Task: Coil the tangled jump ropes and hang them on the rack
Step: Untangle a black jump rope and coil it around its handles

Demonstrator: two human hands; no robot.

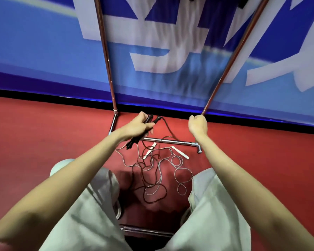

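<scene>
My left hand [137, 126] grips the two black handles [149, 120] of a dark jump rope. Its cord [168, 128] drops to the red floor into a tangle [152, 178] with a grey rope. The grey rope's two white handles [180, 153] lie loose on the floor by the rack's chrome base bar [170, 141]. My right hand [198, 124] is closed in a fist around the lower end of the rack's right upright pole [230, 60]. The left upright pole [107, 60] stands free. The rack's top is out of view.
A blue banner wall with white lettering [152, 42] stands right behind the rack. My knees in light trousers [91, 205] flank the tangle. Another chrome bar [143, 230] lies on the red floor [43, 133] between my feet.
</scene>
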